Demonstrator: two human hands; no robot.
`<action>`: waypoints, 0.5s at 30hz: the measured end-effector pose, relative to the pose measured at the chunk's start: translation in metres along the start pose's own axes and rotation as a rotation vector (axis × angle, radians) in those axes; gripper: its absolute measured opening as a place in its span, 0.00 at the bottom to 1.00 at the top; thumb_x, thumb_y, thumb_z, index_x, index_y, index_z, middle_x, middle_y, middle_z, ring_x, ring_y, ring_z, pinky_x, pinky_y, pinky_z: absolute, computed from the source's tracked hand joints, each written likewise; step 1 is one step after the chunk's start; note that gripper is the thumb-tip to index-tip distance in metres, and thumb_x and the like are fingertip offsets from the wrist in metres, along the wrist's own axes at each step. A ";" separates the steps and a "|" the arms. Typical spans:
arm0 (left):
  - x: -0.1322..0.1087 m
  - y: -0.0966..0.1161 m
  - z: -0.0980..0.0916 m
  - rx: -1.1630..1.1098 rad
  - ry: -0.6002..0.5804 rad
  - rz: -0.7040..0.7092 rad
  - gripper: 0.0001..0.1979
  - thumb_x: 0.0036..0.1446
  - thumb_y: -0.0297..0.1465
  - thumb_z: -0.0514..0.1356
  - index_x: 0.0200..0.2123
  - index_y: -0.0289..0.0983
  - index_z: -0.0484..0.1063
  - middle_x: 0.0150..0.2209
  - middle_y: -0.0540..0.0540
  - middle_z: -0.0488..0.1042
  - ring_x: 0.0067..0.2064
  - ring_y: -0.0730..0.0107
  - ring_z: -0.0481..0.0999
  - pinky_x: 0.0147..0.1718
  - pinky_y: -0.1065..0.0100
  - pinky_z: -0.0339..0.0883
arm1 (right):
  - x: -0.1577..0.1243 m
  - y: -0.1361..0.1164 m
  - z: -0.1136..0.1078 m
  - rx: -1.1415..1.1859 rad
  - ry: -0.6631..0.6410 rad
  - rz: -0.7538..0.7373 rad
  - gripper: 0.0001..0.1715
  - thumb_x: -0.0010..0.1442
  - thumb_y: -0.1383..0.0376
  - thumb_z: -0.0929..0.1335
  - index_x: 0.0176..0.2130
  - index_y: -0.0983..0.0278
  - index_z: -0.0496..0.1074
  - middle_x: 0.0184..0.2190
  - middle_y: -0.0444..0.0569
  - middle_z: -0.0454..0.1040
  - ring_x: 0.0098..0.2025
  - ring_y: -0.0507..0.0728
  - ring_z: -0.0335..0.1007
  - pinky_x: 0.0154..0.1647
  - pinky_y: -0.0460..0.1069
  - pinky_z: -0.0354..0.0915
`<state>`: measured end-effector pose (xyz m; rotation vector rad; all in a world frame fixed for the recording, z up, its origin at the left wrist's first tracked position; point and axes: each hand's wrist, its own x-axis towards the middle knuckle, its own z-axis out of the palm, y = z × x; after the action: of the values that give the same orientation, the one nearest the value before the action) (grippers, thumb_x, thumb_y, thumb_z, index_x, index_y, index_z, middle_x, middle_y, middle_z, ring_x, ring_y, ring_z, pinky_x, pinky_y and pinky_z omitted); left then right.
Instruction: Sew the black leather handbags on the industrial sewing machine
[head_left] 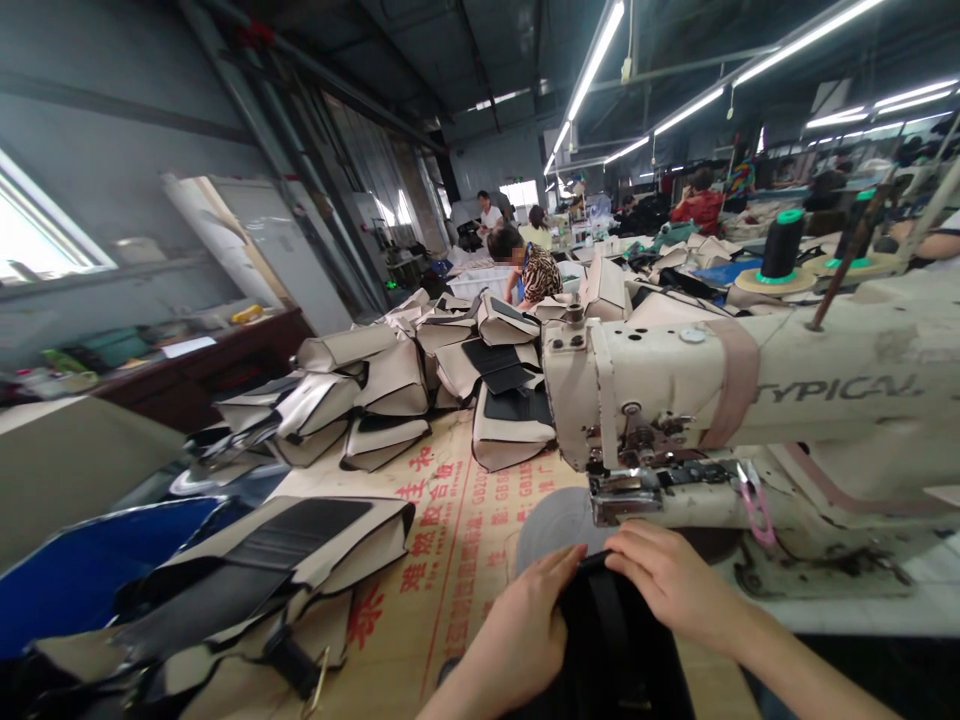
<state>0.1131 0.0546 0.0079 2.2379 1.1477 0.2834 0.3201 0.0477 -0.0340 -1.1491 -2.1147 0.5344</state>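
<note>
My left hand and my right hand grip the upper edge of a black bag, one on each side. A darker band runs down the middle of the bag, and its lower part leaves the picture. The fingers of both hands are closed over the edge, just in front of the sewing machine's stitching end. My right fingertips are right beside the metal parts at the machine's narrow arm. The needle itself cannot be made out.
Beige and black bags are piled behind the plywood table. More bags lie at the left by a blue sheet. Pink-handled snips hang on the machine, near thread cones. A co-worker bends down farther back.
</note>
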 end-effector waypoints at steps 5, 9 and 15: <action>0.026 -0.002 -0.044 -0.015 -0.283 0.184 0.22 0.44 0.19 0.51 0.37 0.45 0.74 0.36 0.52 0.77 0.38 0.66 0.75 0.38 0.70 0.66 | 0.012 -0.004 -0.007 0.042 -0.053 0.003 0.16 0.65 0.63 0.58 0.33 0.65 0.69 0.30 0.48 0.69 0.33 0.53 0.63 0.35 0.48 0.58; 0.038 -0.012 -0.061 -0.106 -0.370 0.095 0.12 0.56 0.35 0.51 0.36 0.42 0.74 0.30 0.53 0.74 0.32 0.70 0.70 0.31 0.74 0.62 | 0.019 -0.002 -0.010 0.175 0.015 0.138 0.16 0.64 0.61 0.59 0.31 0.65 0.69 0.30 0.46 0.70 0.33 0.53 0.64 0.35 0.47 0.57; 0.066 -0.037 -0.060 -0.242 -0.285 -0.024 0.18 0.53 0.42 0.54 0.21 0.35 0.70 0.18 0.56 0.61 0.22 0.78 0.57 0.23 0.76 0.52 | 0.020 -0.001 0.016 0.355 0.090 0.383 0.22 0.62 0.55 0.59 0.26 0.66 0.69 0.23 0.44 0.69 0.27 0.53 0.64 0.28 0.45 0.56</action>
<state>0.1019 0.1484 0.0288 1.9757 0.9341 0.0838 0.2998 0.0634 -0.0371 -1.3401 -1.6409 0.9706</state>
